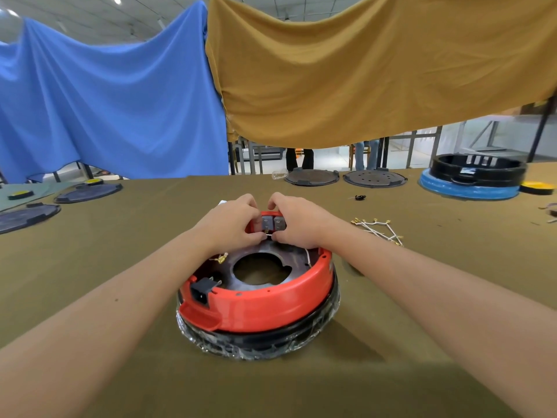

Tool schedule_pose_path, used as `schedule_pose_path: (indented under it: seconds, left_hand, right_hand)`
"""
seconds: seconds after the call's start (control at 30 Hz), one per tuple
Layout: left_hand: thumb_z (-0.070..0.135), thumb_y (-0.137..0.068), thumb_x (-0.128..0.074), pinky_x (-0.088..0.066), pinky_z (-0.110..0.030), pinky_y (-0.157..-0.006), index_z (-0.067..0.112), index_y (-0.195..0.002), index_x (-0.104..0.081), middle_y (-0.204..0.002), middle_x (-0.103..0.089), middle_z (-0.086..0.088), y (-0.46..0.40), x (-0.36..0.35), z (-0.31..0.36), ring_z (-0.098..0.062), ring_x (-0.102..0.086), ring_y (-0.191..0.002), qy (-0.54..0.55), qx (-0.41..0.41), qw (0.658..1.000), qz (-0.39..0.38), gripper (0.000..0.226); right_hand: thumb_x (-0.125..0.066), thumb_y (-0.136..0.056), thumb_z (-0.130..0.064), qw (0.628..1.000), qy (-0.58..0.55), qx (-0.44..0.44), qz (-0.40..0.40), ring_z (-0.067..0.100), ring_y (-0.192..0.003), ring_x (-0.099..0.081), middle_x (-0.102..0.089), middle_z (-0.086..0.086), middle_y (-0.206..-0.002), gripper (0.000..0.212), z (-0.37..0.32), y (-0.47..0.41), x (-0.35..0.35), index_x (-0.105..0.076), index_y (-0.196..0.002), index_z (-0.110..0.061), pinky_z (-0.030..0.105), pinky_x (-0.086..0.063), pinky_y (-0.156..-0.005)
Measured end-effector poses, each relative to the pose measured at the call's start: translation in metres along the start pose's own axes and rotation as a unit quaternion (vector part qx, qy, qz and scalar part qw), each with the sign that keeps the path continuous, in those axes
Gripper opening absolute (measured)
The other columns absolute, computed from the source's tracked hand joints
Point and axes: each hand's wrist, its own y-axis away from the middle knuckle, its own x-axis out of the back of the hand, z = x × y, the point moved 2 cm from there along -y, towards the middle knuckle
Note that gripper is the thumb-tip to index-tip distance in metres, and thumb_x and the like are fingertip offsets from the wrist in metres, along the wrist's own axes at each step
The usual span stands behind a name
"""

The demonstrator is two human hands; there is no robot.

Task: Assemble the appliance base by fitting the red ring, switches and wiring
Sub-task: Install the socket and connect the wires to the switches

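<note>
The appliance base [259, 300] sits at the centre of the frame on the olive-cloth surface [120, 372], lying flat with its open side up. The red ring [256, 309] is seated around it, above a black lower rim wrapped in clear plastic film [265, 342]. The ring's black power socket [202, 289] faces the lower left of the frame, and the two grey switches [273, 222] stand side by side at the opposite, far edge of the ring. Inside the ring lies a dark metal plate [289, 260] with a large round opening in the middle; a brass-tipped wire end [222, 258] rests on its left side, and a thin white wire [308, 257] runs along its right side.

Both hands meet at the switches. The left hand [233, 226] has its fingers curled over the ring's far edge, its thumb pinching at a small terminal just below the left switch. The right hand [297, 223] is curled the same way, fingers over the top and thumb pressed in beneath the right switch.

To the right of the hands, a loose bundle of white wires [379, 229] with brass terminals lies on the surface. In the upper right of the frame a black housing [476, 171] is stacked on a blue ring [464, 190].
</note>
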Motion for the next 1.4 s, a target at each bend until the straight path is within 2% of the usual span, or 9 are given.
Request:
schedule_pose_path:
  seconds: [0.2,0.3,0.4,0.47,0.6,0.67,0.83,1.17,1.4]
  left_hand:
    - [0.046,-0.086,-0.068,-0.048,-0.039,-0.079,0.018,-0.087,-0.065,-0.106,-0.051,0.004,-0.0027,-0.0023,-0.0017,-0.022,-0.057,-0.091,0.000,0.035,0.999,0.014,0.028]
    - [0.048,-0.085,-0.070,-0.046,-0.036,-0.075,0.020,-0.086,-0.064,-0.103,-0.051,0.003,-0.0046,-0.0026,-0.0019,-0.021,-0.056,-0.090,0.004,0.046,0.999,0.020,0.028]
    - [0.041,-0.079,-0.076,-0.035,-0.030,-0.066,0.022,-0.084,-0.056,-0.092,-0.053,0.005,-0.0043,-0.0017,-0.0031,-0.019,-0.055,-0.085,0.037,0.049,0.997,0.047,0.028]
    - [0.032,-0.074,-0.080,-0.034,-0.027,-0.062,0.021,-0.089,-0.050,-0.086,-0.057,0.009,-0.0031,-0.0025,-0.0054,-0.019,-0.055,-0.082,0.102,0.050,0.992,0.056,0.035]
    - [0.026,-0.080,-0.078,-0.042,-0.028,-0.080,0.022,-0.125,-0.047,-0.112,-0.059,0.011,-0.0012,-0.0044,-0.0049,-0.016,-0.058,-0.096,0.135,0.034,0.990,0.014,0.054]
    - [0.026,-0.083,-0.076,-0.045,-0.031,-0.087,0.021,-0.131,-0.052,-0.119,-0.063,0.008,-0.0025,-0.0044,-0.0053,-0.017,-0.059,-0.104,0.115,0.026,0.993,0.008,0.054]
    - [0.029,-0.084,-0.075,-0.048,-0.040,-0.093,0.023,-0.125,-0.054,-0.122,-0.065,0.004,-0.0044,-0.0041,-0.0047,-0.019,-0.058,-0.108,0.110,0.040,0.993,-0.001,0.046]
    - [0.038,-0.084,-0.075,-0.043,-0.031,-0.080,0.022,-0.123,-0.052,-0.117,-0.066,0.003,-0.0027,-0.0009,-0.0028,-0.018,-0.057,-0.098,0.089,0.047,0.995,-0.005,0.047]
    - [0.047,-0.083,-0.070,-0.044,-0.035,-0.073,0.025,-0.114,-0.046,-0.092,-0.052,0.010,-0.0004,0.0032,-0.0063,-0.021,-0.053,-0.090,0.022,0.059,0.998,-0.029,0.045]
  right_hand:
    - [-0.070,-0.086,-0.026,1.000,0.009,0.000,0.002,0.026,-0.102,-0.058,-0.060,0.008,-0.118,0.050,0.0007,-0.0014,-0.0015,-0.046,-0.127,-0.013,0.038,-0.049,-0.084]
    - [-0.070,-0.085,-0.027,1.000,0.011,-0.004,0.000,0.026,-0.106,-0.058,-0.059,0.009,-0.122,0.053,0.0017,-0.0024,-0.0021,-0.045,-0.130,-0.012,0.038,-0.049,-0.087]
    - [-0.073,-0.083,-0.029,1.000,0.008,-0.014,0.001,0.028,-0.113,-0.055,-0.056,0.010,-0.128,0.063,0.0025,-0.0016,-0.0016,-0.043,-0.136,-0.011,0.039,-0.048,-0.093]
    - [-0.073,-0.081,-0.030,1.000,0.012,-0.024,-0.002,0.030,-0.117,-0.054,-0.054,0.012,-0.131,0.070,0.0031,-0.0013,-0.0015,-0.040,-0.139,-0.010,0.040,-0.047,-0.095]
    - [-0.072,-0.082,-0.028,0.999,0.015,-0.030,-0.010,0.031,-0.108,-0.059,-0.059,0.012,-0.124,0.063,0.0022,-0.0012,-0.0019,-0.042,-0.134,-0.009,0.044,-0.050,-0.090]
    - [-0.071,-0.083,-0.028,0.999,0.016,-0.032,-0.009,0.031,-0.104,-0.060,-0.061,0.012,-0.119,0.057,0.0020,-0.0007,-0.0014,-0.044,-0.129,-0.008,0.045,-0.051,-0.087]
    - [-0.067,-0.086,-0.026,0.999,0.029,-0.034,-0.015,0.033,-0.101,-0.060,-0.062,0.013,-0.115,0.049,0.0019,-0.0008,-0.0015,-0.046,-0.126,-0.008,0.043,-0.052,-0.083]
    - [-0.069,-0.084,-0.024,1.000,0.010,-0.002,-0.020,0.031,-0.099,-0.060,-0.063,0.011,-0.112,0.051,-0.0019,-0.0006,0.0001,-0.045,-0.126,-0.009,0.040,-0.051,-0.080]
    - [-0.069,-0.082,-0.017,0.998,-0.033,0.027,-0.052,0.027,-0.104,-0.059,-0.061,0.009,-0.120,0.060,-0.0021,-0.0002,0.0020,-0.041,-0.135,-0.014,0.043,-0.050,-0.088]
